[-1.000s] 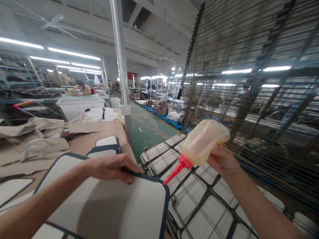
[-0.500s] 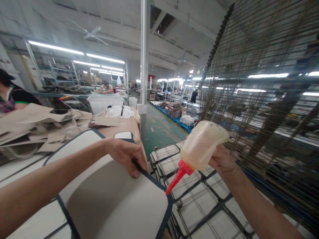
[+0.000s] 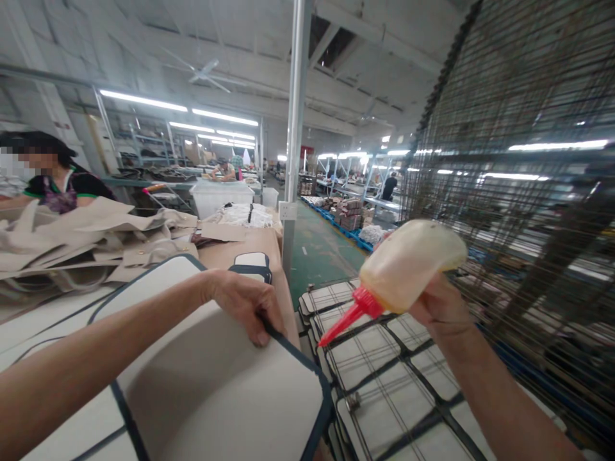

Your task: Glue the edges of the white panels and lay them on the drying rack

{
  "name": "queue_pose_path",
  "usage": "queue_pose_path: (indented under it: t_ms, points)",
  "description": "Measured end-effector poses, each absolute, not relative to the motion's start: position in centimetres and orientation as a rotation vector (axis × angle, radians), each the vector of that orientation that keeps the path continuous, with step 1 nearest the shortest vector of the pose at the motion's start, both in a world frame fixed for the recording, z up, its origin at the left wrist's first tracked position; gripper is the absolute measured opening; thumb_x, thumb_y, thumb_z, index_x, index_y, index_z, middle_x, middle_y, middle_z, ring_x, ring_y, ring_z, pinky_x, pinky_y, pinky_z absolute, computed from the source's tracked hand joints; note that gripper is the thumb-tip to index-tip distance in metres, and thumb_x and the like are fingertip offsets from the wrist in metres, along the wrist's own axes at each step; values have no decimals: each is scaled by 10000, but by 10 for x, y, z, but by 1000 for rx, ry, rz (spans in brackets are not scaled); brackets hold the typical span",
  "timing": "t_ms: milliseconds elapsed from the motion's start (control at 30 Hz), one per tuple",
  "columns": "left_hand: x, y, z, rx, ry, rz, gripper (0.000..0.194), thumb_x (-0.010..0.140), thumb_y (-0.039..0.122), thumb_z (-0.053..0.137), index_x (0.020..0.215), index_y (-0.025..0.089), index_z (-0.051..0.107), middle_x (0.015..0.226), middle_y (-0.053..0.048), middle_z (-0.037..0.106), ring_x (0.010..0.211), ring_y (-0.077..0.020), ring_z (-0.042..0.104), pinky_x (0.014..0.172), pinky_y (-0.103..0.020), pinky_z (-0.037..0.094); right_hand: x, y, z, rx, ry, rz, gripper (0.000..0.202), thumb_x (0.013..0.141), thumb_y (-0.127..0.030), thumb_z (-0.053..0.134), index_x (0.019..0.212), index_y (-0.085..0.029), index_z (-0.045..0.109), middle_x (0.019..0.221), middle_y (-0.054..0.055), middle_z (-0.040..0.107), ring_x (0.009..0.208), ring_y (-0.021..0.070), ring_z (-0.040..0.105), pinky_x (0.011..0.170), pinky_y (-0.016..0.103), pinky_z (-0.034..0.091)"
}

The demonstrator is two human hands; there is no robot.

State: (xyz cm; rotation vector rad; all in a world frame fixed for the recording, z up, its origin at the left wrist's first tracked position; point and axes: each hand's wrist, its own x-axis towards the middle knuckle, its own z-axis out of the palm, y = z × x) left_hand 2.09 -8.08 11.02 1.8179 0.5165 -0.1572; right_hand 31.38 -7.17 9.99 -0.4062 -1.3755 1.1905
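My left hand grips the far edge of a white panel with dark blue edging, thumb on top, and the panel bends upward there. My right hand is wrapped round a translucent squeeze bottle holding pale yellowish contents. The bottle is tilted, its red nozzle pointing down and left. Its tip hangs a little beyond the panel's right-hand edge, seemingly apart from it. Most of the right fingers are hidden behind the bottle. Under the held panel lie more white panels with dark edging.
To the right, a wire rack bears several white panels; its upright mesh sections rise beside it. Beige fabric pieces are heaped at left, near a co-worker. A metal post stands ahead, with a green aisle beyond.
The bottle has tilted flatter and its nozzle tip has lifted off the panel's edge. My left hand keeps its grip. The view has turned slightly left, showing more of the co-worker.
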Motion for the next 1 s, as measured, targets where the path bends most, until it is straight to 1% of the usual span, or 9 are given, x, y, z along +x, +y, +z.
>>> queue_pose_path:
  t_ms: [133,300,433,500,567,733,800,933,1000]
  points:
    - [12,-81,103,1832,531,-116,384,821,365,634,1048,72,733,852,-79,733,774,-177,639,735,-186,494,308,-83,118,-362,-1423,1136,602,551,-470,841,1102,-361,621,1092,6,693,1171,283,557,1012,455,446]
    - [0,-79,89,1804,593,-75,398,794,367,666,1057,75,731,841,-76,728,751,-163,622,693,-158,478,308,-80,128,-430,-1531,1151,607,565,-375,847,1120,-347,602,1071,5,694,1153,287,565,1010,480,442]
    - [-7,-79,79,1778,584,-4,388,798,353,666,1067,80,724,848,-62,724,747,-152,621,687,-144,471,322,-57,125,-416,-1469,1015,596,573,-481,825,1108,-329,609,1033,3,686,1142,290,562,985,471,466]
    - [-7,-81,78,1771,577,7,376,808,348,656,1070,87,723,854,-59,725,755,-152,624,699,-148,472,333,-40,115,-530,-1493,909,662,514,-413,873,1115,-320,611,1014,-11,676,1102,274,580,970,422,481]
    - [-4,-82,78,1783,569,6,362,813,349,649,1048,87,730,848,-63,725,760,-160,629,706,-157,475,346,-26,100,-677,-1532,791,797,437,-259,912,1164,-310,589,1054,-14,659,1089,260,580,969,384,478]
    - [11,-84,80,1808,571,-5,313,797,357,661,904,81,761,777,-72,718,692,-165,623,645,-159,477,369,-28,79,-668,-1479,868,645,550,-318,856,1139,-293,595,1091,16,655,1050,249,602,944,390,490]
    - [19,-83,81,1797,574,-29,309,805,347,653,923,81,759,795,-75,723,704,-164,625,660,-161,481,370,-41,80,-651,-1458,935,611,513,-306,873,1071,-310,625,1024,-2,674,1012,245,620,938,388,497]
    - [34,-83,84,1762,525,-77,321,828,316,633,1019,81,741,870,-82,736,783,-175,651,723,-169,492,360,-70,85,-556,-1411,1203,420,593,-453,808,966,-335,653,994,18,696,1052,291,615,949,481,492]
    - [40,-83,87,1751,499,-104,324,828,303,635,1040,78,735,894,-83,738,812,-181,660,742,-170,495,353,-79,86,-514,-1407,1272,445,566,-477,811,962,-351,653,1016,16,697,1092,301,598,964,495,478]
